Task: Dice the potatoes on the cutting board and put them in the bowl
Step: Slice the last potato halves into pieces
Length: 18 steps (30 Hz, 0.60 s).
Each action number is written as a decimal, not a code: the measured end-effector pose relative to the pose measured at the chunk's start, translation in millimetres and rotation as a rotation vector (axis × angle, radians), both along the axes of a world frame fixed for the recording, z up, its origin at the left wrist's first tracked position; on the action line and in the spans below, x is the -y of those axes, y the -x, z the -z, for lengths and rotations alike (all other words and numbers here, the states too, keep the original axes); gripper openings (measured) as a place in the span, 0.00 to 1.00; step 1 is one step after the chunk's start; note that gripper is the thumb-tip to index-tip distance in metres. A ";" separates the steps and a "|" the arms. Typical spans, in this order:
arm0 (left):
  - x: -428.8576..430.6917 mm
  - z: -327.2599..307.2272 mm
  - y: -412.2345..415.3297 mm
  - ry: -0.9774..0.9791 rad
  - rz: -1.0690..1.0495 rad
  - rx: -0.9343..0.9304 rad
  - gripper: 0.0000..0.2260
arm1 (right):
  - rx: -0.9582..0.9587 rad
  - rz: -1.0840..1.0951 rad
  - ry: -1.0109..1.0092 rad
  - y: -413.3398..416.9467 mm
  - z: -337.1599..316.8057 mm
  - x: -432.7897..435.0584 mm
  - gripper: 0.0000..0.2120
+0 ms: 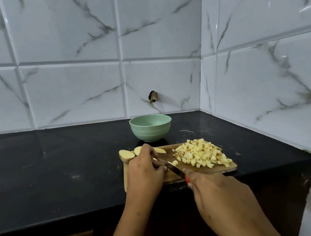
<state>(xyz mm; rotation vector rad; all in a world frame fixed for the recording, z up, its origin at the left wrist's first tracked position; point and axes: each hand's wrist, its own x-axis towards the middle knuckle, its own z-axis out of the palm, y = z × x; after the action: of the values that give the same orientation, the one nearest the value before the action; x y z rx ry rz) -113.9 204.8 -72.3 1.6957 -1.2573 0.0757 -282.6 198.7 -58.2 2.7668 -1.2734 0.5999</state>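
A wooden cutting board [209,171] lies on the black counter. A heap of diced potato [201,154] covers its right half. Uncut potato halves [126,155] rest at its far left corner, with another slice [160,150] behind my fingers. My left hand [144,172] presses down on a potato piece that it mostly hides; a few cut bits [174,163] show beside the blade. My right hand [207,185] grips a knife [171,167] with a red handle, its blade angled up-left against my left fingers. The pale green bowl [151,127] stands just behind the board, and its visible inside looks bare.
The counter's front edge [64,218] runs below the board, with brown cabinet fronts underneath. White marble-look tiled walls close the back and right side. A small dark hole [153,96] marks the back wall above the bowl.
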 end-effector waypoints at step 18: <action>14.0 -5.6 1.6 -0.042 -0.035 0.062 0.11 | 0.367 -0.007 -0.256 14.6 -6.2 29.0 0.18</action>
<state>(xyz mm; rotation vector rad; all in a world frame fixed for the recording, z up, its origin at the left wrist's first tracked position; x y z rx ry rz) -115.5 190.8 -66.7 1.7636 -1.2827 0.1246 -297.2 169.7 -52.0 2.9608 -1.5008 1.0557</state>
